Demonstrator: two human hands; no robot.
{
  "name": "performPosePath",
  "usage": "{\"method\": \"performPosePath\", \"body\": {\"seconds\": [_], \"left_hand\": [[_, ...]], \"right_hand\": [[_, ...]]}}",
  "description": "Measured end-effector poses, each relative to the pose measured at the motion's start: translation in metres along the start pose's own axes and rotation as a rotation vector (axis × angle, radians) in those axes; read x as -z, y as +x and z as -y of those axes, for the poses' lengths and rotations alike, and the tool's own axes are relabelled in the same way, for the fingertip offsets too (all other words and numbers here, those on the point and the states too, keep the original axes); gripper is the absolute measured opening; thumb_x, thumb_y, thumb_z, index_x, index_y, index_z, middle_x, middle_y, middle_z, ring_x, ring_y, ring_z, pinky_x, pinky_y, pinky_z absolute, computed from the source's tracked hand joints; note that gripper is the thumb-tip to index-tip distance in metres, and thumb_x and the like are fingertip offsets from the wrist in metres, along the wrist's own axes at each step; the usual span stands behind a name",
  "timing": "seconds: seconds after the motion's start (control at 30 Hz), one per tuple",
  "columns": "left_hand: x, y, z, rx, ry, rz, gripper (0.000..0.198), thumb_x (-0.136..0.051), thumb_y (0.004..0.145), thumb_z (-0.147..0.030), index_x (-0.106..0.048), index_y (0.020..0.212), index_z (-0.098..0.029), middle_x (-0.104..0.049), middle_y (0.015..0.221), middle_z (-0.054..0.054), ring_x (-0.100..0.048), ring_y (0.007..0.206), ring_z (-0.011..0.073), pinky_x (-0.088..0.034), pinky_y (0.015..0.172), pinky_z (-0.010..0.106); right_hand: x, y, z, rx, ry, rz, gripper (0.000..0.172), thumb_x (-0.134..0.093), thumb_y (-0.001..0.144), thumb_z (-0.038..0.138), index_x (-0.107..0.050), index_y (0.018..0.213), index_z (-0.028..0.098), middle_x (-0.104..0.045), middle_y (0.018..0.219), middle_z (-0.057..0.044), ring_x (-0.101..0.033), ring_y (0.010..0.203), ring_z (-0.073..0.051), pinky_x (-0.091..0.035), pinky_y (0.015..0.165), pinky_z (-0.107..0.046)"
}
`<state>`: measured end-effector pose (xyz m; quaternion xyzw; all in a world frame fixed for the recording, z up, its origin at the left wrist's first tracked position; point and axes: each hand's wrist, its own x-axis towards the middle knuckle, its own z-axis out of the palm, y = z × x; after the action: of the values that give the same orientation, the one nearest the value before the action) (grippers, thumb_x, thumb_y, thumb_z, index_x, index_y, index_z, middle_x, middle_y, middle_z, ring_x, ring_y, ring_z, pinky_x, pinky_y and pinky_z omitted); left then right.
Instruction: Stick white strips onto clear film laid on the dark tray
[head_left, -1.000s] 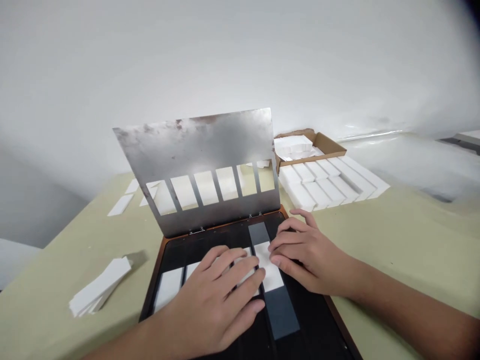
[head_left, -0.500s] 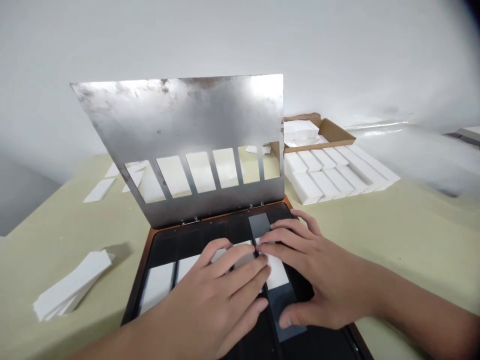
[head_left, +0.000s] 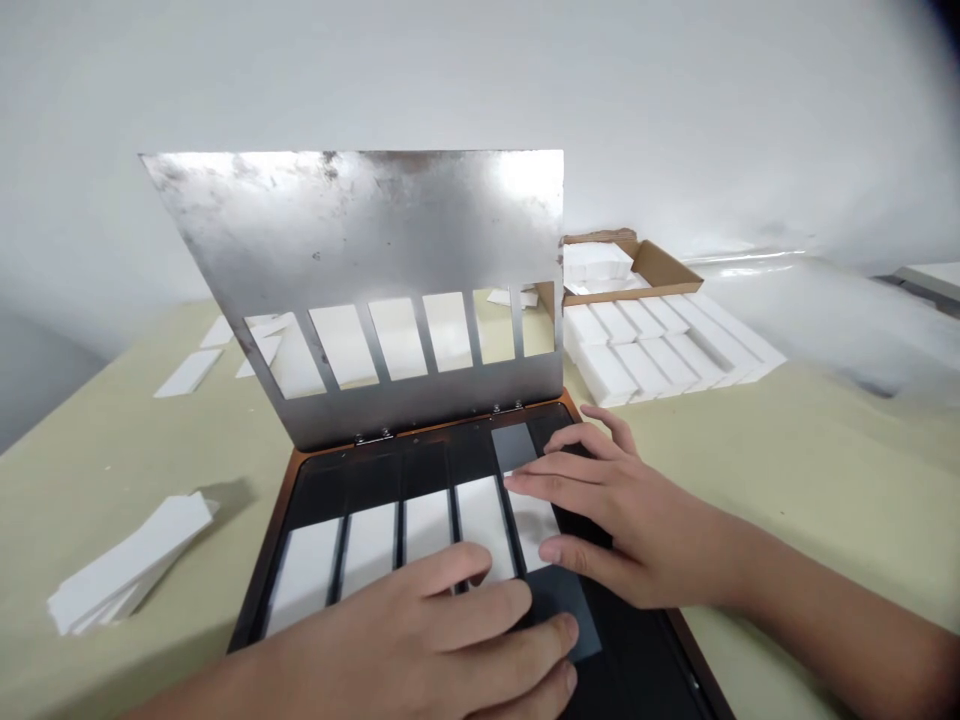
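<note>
Five thin white strips lie in a black tray, light and stiff-looking, best lifted by their long edges; the left grip rests open across their lower ends, the right grip spread open on the rightmost strip.

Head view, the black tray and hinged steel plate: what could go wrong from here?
The hinged, slotted steel plate stands open above the black rectangular tray with no visible prop, so it might swing down onto the hands. The loose white rectangular strip under the right hand could slide out of line. The left hand, lying across the neighbouring white strips, could nudge them too.
</note>
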<state>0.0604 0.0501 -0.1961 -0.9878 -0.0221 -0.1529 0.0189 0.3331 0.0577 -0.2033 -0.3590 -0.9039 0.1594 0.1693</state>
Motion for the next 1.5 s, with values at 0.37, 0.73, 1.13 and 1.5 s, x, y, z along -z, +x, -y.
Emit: {"method": "performPosePath", "body": {"seconds": [0.37, 0.73, 1.13, 1.5], "left_hand": [[-0.0043, -0.0005, 0.0003, 0.083, -0.145, 0.023, 0.033, -0.061, 0.107, -0.031, -0.068, 0.136, -0.018, -0.073, 0.134, 0.000, -0.065, 0.101, 0.0213, -0.043, 0.101, 0.044], [-0.0030, 0.0016, -0.0030, 0.123, -0.167, -0.030, 0.033, -0.063, 0.107, -0.037, -0.071, 0.131, -0.018, -0.076, 0.128, 0.003, -0.067, 0.101, 0.0220, -0.044, 0.101, 0.045], [-0.0063, 0.0013, -0.0029, 0.121, -0.199, -0.028, 0.033, -0.064, 0.106, -0.038, -0.071, 0.130, -0.017, -0.076, 0.127, 0.005, -0.067, 0.099, 0.0222, -0.046, 0.099, 0.044], [-0.0059, 0.0024, -0.0035, 0.123, -0.198, -0.034, 0.033, -0.061, 0.107, -0.038, -0.071, 0.130, -0.017, -0.077, 0.127, 0.005, -0.067, 0.099, 0.0226, -0.045, 0.097, 0.044]], "right_hand": [[-0.0019, -0.0011, -0.0007, 0.034, -0.071, -0.024, 0.042, -0.063, 0.098, 0.049, -0.064, 0.133, 0.025, -0.061, 0.146, -0.006, -0.044, 0.139, -0.030, -0.008, 0.127, -0.056], [-0.0035, -0.0009, -0.0015, 0.064, -0.095, -0.043, 0.051, -0.065, 0.098, 0.049, -0.060, 0.140, 0.022, -0.067, 0.140, -0.007, -0.053, 0.128, -0.029, -0.012, 0.126, -0.058], [-0.0036, -0.0022, -0.0028, 0.072, -0.089, -0.053, 0.051, -0.064, 0.098, 0.051, -0.062, 0.140, 0.021, -0.067, 0.143, -0.007, -0.052, 0.131, -0.029, -0.009, 0.126, -0.057], [-0.0035, -0.0022, -0.0026, 0.062, -0.091, -0.059, 0.051, -0.065, 0.098, 0.051, -0.063, 0.138, 0.021, -0.068, 0.142, -0.007, -0.055, 0.129, -0.029, -0.010, 0.126, -0.058]]}}
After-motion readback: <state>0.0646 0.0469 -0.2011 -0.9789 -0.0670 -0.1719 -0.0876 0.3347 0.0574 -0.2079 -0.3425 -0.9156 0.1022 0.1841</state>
